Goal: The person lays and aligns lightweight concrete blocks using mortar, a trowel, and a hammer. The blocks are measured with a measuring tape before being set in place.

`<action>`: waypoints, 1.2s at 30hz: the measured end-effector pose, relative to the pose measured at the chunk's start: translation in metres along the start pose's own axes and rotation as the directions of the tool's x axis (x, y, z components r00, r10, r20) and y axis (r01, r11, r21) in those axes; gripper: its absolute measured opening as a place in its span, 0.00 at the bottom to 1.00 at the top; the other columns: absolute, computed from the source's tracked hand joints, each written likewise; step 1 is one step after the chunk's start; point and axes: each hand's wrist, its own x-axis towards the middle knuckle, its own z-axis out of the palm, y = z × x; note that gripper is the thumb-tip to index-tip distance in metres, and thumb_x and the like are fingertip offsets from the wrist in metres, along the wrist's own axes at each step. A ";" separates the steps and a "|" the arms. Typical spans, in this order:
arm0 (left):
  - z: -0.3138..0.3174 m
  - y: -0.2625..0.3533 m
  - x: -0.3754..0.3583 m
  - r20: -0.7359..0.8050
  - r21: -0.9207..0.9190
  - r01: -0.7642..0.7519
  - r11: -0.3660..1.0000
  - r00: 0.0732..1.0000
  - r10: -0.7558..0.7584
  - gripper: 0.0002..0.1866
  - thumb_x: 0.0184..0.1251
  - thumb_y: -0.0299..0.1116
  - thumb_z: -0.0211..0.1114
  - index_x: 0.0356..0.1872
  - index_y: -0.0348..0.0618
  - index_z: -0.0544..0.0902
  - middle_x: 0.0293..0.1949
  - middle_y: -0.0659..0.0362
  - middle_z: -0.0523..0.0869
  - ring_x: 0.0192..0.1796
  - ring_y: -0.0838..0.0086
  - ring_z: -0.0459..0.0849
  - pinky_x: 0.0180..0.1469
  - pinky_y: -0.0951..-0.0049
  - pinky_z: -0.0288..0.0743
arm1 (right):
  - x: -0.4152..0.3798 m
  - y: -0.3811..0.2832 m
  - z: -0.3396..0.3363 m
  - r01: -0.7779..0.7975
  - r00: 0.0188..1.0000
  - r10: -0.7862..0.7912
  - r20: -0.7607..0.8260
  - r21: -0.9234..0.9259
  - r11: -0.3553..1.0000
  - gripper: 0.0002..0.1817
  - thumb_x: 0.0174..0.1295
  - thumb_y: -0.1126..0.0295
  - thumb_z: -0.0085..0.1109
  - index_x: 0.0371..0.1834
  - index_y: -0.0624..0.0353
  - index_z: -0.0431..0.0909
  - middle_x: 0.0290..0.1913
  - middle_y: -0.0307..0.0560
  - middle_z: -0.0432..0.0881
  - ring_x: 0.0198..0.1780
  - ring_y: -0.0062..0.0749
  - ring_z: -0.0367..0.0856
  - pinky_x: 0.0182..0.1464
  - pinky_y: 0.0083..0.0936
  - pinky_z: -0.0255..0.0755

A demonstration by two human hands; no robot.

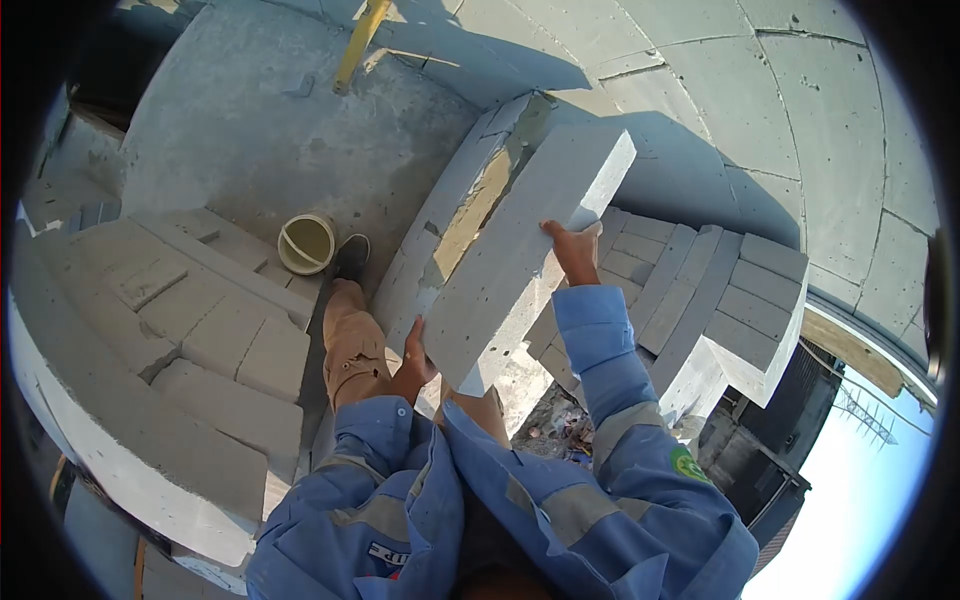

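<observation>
I hold a large grey concrete block (pixel 520 250) tilted in front of me with both hands. My left hand (pixel 413 362) grips its near lower corner. My right hand (pixel 572 250) clasps its right edge farther up. The block hangs over a partly built block wall (pixel 455 215) with a mortar bed along its top. My blue sleeves with grey bands fill the bottom of the view.
Stacked grey blocks (pixel 200 330) lie to the left and more stacked blocks (pixel 700 290) to the right. A pale bucket (pixel 306 243) stands on the concrete floor by my shoe (pixel 351 255). A yellow pole (pixel 358 45) leans at the top. Open drop at bottom right.
</observation>
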 end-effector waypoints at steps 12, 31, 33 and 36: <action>0.014 0.040 0.058 -0.055 -0.047 -0.026 0.999 0.998 0.023 0.36 0.73 0.65 0.55 0.69 0.46 0.73 0.60 0.54 0.82 0.60 0.63 0.80 0.64 0.62 0.73 | 0.061 -0.056 0.074 0.021 0.996 0.009 0.084 -0.347 0.937 0.65 0.53 0.55 0.73 0.71 0.89 0.32 0.66 0.72 0.72 0.68 0.56 0.73 0.71 0.33 0.62; 0.035 0.044 0.098 -0.192 -0.098 -0.068 0.993 0.980 0.048 0.36 0.74 0.61 0.58 0.72 0.46 0.68 0.66 0.51 0.78 0.67 0.59 0.77 0.68 0.55 0.70 | 0.118 -0.047 0.087 0.150 0.983 -0.111 0.145 -0.291 0.945 0.51 0.53 0.57 0.72 0.71 0.83 0.55 0.66 0.62 0.77 0.67 0.52 0.74 0.71 0.32 0.62; 0.028 0.040 0.103 -0.194 -0.106 -0.059 0.993 0.980 0.037 0.36 0.73 0.61 0.58 0.72 0.47 0.68 0.65 0.51 0.78 0.66 0.59 0.77 0.67 0.55 0.71 | 0.115 -0.050 0.088 0.122 0.988 -0.087 0.125 -0.308 0.944 0.60 0.53 0.55 0.72 0.74 0.86 0.43 0.67 0.65 0.75 0.68 0.54 0.73 0.72 0.31 0.62; 0.031 0.040 0.100 -0.226 -0.056 -0.042 0.998 0.974 0.028 0.37 0.72 0.62 0.59 0.72 0.47 0.68 0.65 0.51 0.78 0.66 0.58 0.77 0.66 0.54 0.71 | 0.102 -0.062 0.086 0.062 0.996 -0.033 0.079 -0.385 0.921 0.68 0.51 0.52 0.72 0.74 0.88 0.31 0.67 0.69 0.74 0.71 0.56 0.71 0.73 0.30 0.60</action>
